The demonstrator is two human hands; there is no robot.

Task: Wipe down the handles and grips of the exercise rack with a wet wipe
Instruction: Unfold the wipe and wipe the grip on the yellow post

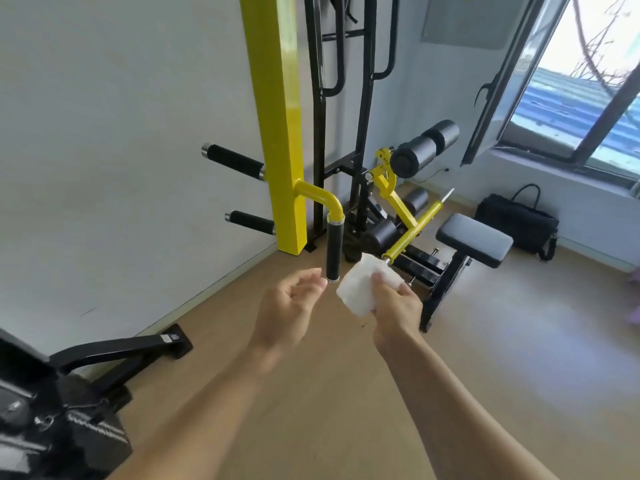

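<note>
Head view, nearest first: my two forearms reach out over the wooden floor (346,393), with a black machine base (69,393) low at my left. My left hand (291,306) is loosely spread and empty, palm turned inward, fingertips just beside the bottom end of the hanging grip (334,252). My right hand (394,306) pinches the wet wipe (360,289), thumb on top of the bunched white sheet, just to the right of that same grip and not yet touching it.

The grip is a black sleeve hanging straight down from a bent yellow tube on the yellow post (280,133). I judge this is the one in hand. To do it well I would wrap the wipe fully around the sleeve near its top collar, close my fingers over it and draw down while twisting, so the far side is covered too, then cap the end. My free hand can steady the tube above.

Farther off, two horizontal grips (233,161) stick out from the post toward the wall at left; whether they are clean I cannot tell. Beyond stand the foam rollers (426,147), the padded seat (474,239) and a black bag (516,223) under the window.
</note>
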